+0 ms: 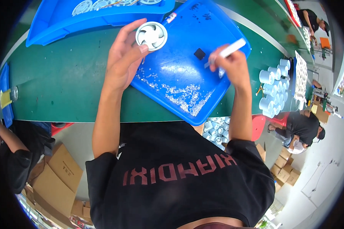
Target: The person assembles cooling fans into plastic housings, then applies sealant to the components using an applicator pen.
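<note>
My left hand [122, 57] grips a small white fan wheel [152, 36] by its rim, between thumb and fingers, with its curved blades showing. Over the right part of a blue tray [172, 72], my right hand [233, 65] is closed around a white pen-like tool [233, 47] that slants up to the right. The tool's lower end is blurred among the fingers. Many tiny clear pieces [187, 97] lie scattered in the tray's near corner. A small black square [199, 54] lies left of my right hand, and dark bits [206, 16] sit at the tray's far end.
A blue bin [80, 23] at the far left holds several white round parts. Light-blue cups [271, 89] stand grouped on the green table [65, 84] at right. More cups [217, 131] lie below the table edge. Other people sit at both sides, near cardboard boxes [59, 179].
</note>
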`<action>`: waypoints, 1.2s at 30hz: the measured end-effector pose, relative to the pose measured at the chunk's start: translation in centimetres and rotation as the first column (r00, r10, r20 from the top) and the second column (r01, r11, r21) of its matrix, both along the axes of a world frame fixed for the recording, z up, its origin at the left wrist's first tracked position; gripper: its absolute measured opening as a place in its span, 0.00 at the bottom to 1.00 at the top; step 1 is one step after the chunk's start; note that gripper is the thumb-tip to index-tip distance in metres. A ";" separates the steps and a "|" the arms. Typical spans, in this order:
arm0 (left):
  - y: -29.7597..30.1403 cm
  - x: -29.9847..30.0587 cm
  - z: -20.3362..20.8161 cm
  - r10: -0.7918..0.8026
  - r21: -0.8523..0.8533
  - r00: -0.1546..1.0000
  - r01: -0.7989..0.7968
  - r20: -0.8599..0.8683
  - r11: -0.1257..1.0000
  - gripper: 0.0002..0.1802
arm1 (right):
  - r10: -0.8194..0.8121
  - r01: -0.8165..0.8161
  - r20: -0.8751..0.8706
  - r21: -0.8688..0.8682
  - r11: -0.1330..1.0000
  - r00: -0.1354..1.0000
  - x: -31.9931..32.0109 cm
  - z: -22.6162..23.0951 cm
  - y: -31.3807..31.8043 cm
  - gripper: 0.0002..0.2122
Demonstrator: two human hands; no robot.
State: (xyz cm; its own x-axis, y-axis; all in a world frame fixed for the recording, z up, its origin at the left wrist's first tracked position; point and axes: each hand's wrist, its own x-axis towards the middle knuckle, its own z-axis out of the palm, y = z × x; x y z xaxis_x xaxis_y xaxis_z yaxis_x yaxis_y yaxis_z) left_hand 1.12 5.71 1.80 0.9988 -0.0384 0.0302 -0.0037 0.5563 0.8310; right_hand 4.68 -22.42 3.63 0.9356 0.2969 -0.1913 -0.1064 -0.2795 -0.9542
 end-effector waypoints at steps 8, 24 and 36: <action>0.6 0.3 -0.2 -0.110 -0.125 0.994 0.107 -0.018 0.986 0.39 | -0.361 0.335 0.121 0.195 0.922 0.925 10.3 -2.6 1.5 0.12; 1.8 0.0 -0.7 -0.248 -0.152 0.965 0.233 -0.088 0.960 0.36 | -0.297 0.267 0.256 0.148 0.952 0.920 9.9 -3.5 2.3 0.10; 1.0 0.3 -0.2 -0.093 -0.056 0.991 0.088 -0.094 0.995 0.29 | 0.114 -0.101 0.217 -0.072 0.992 0.970 -3.8 -0.6 3.4 0.05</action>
State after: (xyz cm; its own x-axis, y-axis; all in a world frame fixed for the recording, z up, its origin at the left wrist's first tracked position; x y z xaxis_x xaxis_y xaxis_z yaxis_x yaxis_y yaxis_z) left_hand 1.42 6.73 1.64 0.9896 -0.1299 -0.0621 0.1277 0.5925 0.7954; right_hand 0.91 -19.00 3.05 0.9197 0.3925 -0.0050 0.1381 -0.3352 -0.9320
